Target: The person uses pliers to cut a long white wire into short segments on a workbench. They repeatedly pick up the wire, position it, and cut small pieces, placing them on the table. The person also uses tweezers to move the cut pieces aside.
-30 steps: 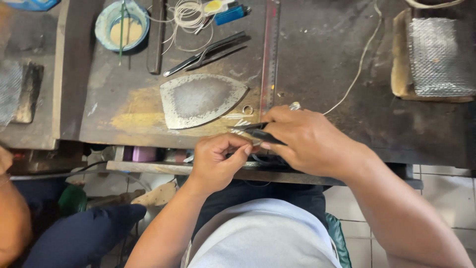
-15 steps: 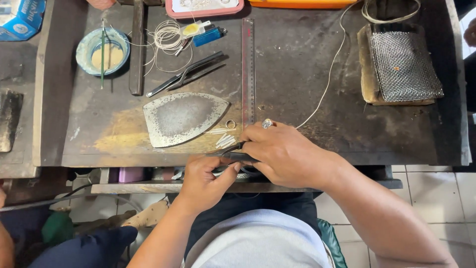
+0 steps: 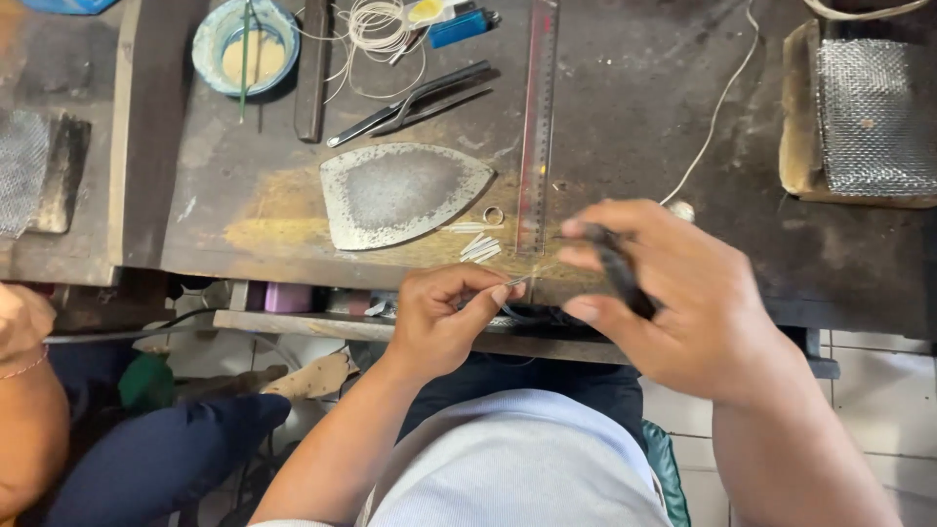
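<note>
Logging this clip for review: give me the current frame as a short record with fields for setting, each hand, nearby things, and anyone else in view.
setting: dark worn workbench, seen from above
left hand: pinches a thin metal piece at the bench edge
right hand: raised, blurred, grips a dark tool
near the hands: small metal strips, a ring, a steel ruler, an iron-shaped metal plate
farther back: tweezers, a bowl, coiled wire, a mesh pad
other person: an arm at the left edge
</note>
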